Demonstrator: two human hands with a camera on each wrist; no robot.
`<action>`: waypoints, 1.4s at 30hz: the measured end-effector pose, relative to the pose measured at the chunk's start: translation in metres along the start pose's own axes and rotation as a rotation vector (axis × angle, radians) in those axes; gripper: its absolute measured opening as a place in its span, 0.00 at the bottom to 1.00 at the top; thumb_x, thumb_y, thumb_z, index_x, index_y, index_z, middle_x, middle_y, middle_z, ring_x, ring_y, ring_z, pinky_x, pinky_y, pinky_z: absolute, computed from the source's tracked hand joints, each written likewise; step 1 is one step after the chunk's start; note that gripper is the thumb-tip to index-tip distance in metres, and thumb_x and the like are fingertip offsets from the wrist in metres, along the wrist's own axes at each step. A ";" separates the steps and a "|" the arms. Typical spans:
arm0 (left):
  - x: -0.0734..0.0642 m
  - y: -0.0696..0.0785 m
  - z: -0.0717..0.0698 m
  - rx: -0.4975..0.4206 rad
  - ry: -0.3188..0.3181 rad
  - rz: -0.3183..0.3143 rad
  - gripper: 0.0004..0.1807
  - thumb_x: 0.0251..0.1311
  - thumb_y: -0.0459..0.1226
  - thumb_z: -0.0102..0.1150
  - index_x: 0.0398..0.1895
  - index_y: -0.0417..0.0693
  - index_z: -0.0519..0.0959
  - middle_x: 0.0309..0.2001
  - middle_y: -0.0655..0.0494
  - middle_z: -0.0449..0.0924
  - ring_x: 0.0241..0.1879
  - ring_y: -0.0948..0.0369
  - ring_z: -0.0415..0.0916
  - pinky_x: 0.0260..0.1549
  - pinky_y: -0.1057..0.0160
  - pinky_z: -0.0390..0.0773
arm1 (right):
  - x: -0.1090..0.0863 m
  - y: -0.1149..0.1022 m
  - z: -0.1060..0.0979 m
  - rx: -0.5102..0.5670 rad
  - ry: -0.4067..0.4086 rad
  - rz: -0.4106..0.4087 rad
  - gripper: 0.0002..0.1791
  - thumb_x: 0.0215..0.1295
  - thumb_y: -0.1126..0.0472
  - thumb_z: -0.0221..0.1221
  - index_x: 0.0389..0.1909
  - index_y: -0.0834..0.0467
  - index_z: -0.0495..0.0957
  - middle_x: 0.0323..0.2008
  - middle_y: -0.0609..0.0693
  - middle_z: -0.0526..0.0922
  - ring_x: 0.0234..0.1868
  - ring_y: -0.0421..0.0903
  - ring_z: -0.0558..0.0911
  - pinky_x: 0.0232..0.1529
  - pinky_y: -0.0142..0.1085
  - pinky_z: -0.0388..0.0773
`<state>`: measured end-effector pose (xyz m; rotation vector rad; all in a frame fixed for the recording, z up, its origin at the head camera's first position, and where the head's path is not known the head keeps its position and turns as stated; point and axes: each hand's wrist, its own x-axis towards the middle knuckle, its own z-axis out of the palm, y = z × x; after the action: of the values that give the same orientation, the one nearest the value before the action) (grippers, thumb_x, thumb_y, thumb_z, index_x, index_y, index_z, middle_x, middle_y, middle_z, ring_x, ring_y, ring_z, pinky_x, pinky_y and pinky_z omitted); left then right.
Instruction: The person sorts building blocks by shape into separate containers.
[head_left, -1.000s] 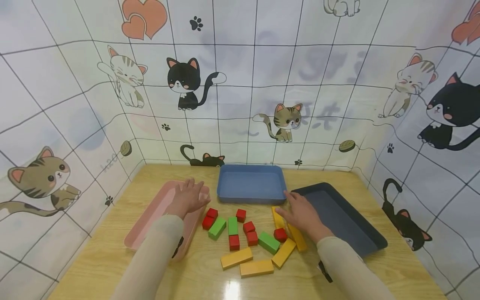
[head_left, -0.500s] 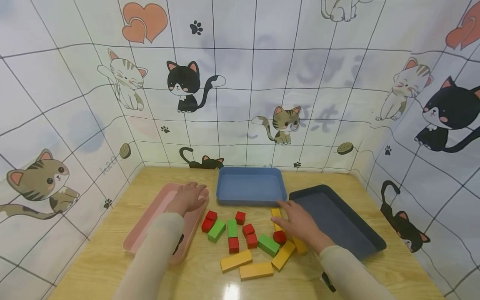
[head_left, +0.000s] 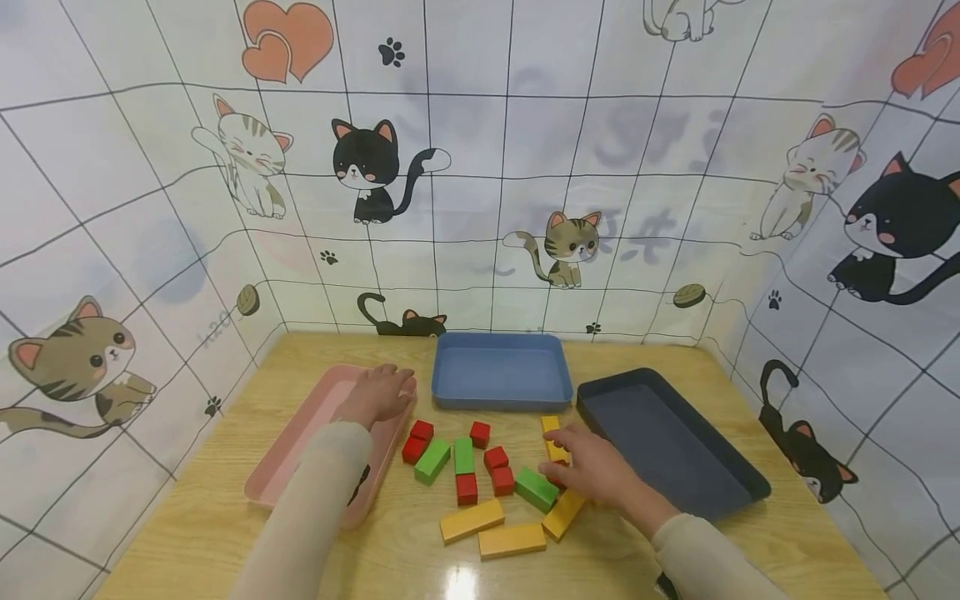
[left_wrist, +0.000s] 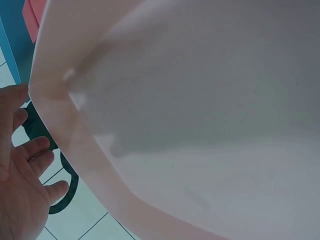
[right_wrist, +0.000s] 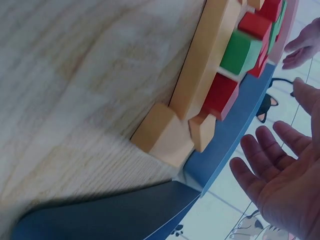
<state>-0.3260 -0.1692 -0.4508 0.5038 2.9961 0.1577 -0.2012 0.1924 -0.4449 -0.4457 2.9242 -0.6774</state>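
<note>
My left hand (head_left: 378, 393) hovers over the far right corner of a pink tray (head_left: 307, 417), its fingers relaxed and holding nothing. In the left wrist view, the left hand (left_wrist: 27, 165) shows beyond the tray's pale rim. My right hand (head_left: 596, 467) is above the right-hand blocks, fingers loosely spread. It partly covers a red block and some yellow blocks; a yellow block (head_left: 551, 427) shows past its fingertips. A green block (head_left: 537, 489) lies just left of it. The right wrist view shows that hand (right_wrist: 285, 175) with nothing in its fingers.
A blue tray (head_left: 502, 371) stands at the back and a dark tray (head_left: 675, 442) at the right. Between the trays lie several red blocks (head_left: 480, 434), a green block (head_left: 432, 461), and yellow blocks (head_left: 512, 542) nearer the front. Patterned sheeting (head_left: 465, 167) surrounds the table.
My right hand has moved back from the blue tray's corner toward the front, over the red block and the yellow blocks. The left hand and the blocks have stayed in place.
</note>
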 end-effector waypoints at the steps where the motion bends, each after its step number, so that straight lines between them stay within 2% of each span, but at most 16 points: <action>1: 0.000 0.000 0.000 -0.002 -0.002 0.003 0.29 0.71 0.45 0.52 0.72 0.45 0.65 0.70 0.35 0.62 0.70 0.39 0.58 0.66 0.35 0.55 | -0.002 -0.001 0.001 0.007 -0.007 -0.010 0.26 0.63 0.49 0.67 0.60 0.56 0.78 0.51 0.49 0.79 0.48 0.50 0.81 0.47 0.49 0.79; 10: -0.001 0.002 -0.001 0.010 -0.014 0.034 0.25 0.72 0.43 0.51 0.69 0.46 0.70 0.69 0.35 0.63 0.69 0.38 0.59 0.65 0.35 0.56 | -0.017 -0.008 0.009 -0.028 0.004 -0.072 0.23 0.56 0.49 0.72 0.49 0.56 0.82 0.39 0.47 0.81 0.33 0.41 0.77 0.32 0.39 0.75; 14: -0.001 0.002 0.000 -0.011 -0.022 0.041 0.23 0.73 0.43 0.50 0.67 0.46 0.72 0.69 0.34 0.63 0.68 0.38 0.60 0.66 0.35 0.56 | -0.020 -0.012 0.013 -0.102 0.034 -0.098 0.14 0.55 0.49 0.72 0.33 0.52 0.80 0.26 0.42 0.74 0.25 0.38 0.69 0.24 0.35 0.65; 17: 0.000 0.001 0.001 -0.019 -0.027 0.039 0.23 0.73 0.43 0.50 0.67 0.46 0.72 0.69 0.34 0.63 0.68 0.37 0.61 0.66 0.36 0.56 | -0.022 -0.014 0.017 -0.150 0.060 -0.103 0.18 0.54 0.49 0.72 0.23 0.51 0.73 0.20 0.42 0.66 0.22 0.39 0.65 0.22 0.34 0.58; 19: 0.000 0.000 0.002 -0.025 -0.026 0.036 0.23 0.73 0.43 0.50 0.67 0.46 0.72 0.68 0.35 0.64 0.67 0.37 0.62 0.66 0.36 0.57 | -0.023 -0.016 0.019 -0.148 0.076 -0.090 0.17 0.53 0.49 0.73 0.24 0.52 0.75 0.20 0.41 0.68 0.23 0.39 0.68 0.23 0.34 0.61; 23: 0.000 0.000 0.004 -0.046 -0.019 0.030 0.23 0.73 0.44 0.50 0.67 0.47 0.72 0.67 0.35 0.64 0.67 0.37 0.62 0.65 0.36 0.58 | -0.027 -0.017 0.025 -0.116 0.083 -0.046 0.15 0.52 0.49 0.73 0.35 0.52 0.82 0.27 0.40 0.77 0.28 0.41 0.73 0.29 0.41 0.68; 25: 0.000 0.000 0.005 -0.057 -0.016 0.028 0.23 0.73 0.44 0.50 0.68 0.47 0.71 0.67 0.35 0.64 0.67 0.38 0.62 0.65 0.36 0.58 | -0.029 -0.017 0.028 -0.120 0.088 -0.022 0.17 0.51 0.48 0.73 0.38 0.51 0.83 0.28 0.38 0.78 0.29 0.40 0.73 0.30 0.42 0.68; 30: 0.001 -0.002 0.008 -0.070 -0.010 0.026 0.24 0.73 0.43 0.50 0.70 0.46 0.69 0.69 0.34 0.62 0.69 0.38 0.59 0.66 0.36 0.57 | -0.031 -0.015 0.034 -0.158 0.108 0.008 0.15 0.51 0.46 0.74 0.31 0.47 0.78 0.23 0.38 0.71 0.26 0.39 0.69 0.28 0.41 0.64; 38: 0.001 -0.002 0.009 -0.079 -0.004 0.047 0.24 0.74 0.42 0.49 0.70 0.45 0.69 0.70 0.34 0.60 0.68 0.38 0.61 0.64 0.40 0.63 | -0.029 -0.011 0.041 -0.197 0.131 0.061 0.17 0.51 0.46 0.73 0.38 0.50 0.84 0.33 0.41 0.81 0.32 0.43 0.77 0.34 0.47 0.72; 42: 0.001 -0.001 0.009 -0.085 -0.002 0.058 0.24 0.73 0.42 0.49 0.69 0.45 0.70 0.69 0.33 0.61 0.67 0.37 0.61 0.65 0.40 0.62 | -0.028 -0.012 0.042 -0.204 0.138 0.072 0.16 0.51 0.47 0.73 0.37 0.50 0.85 0.32 0.42 0.81 0.32 0.44 0.78 0.35 0.48 0.72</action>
<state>-0.3258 -0.1694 -0.4604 0.5811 2.9594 0.2883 -0.1640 0.1730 -0.4761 -0.3218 3.1374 -0.4184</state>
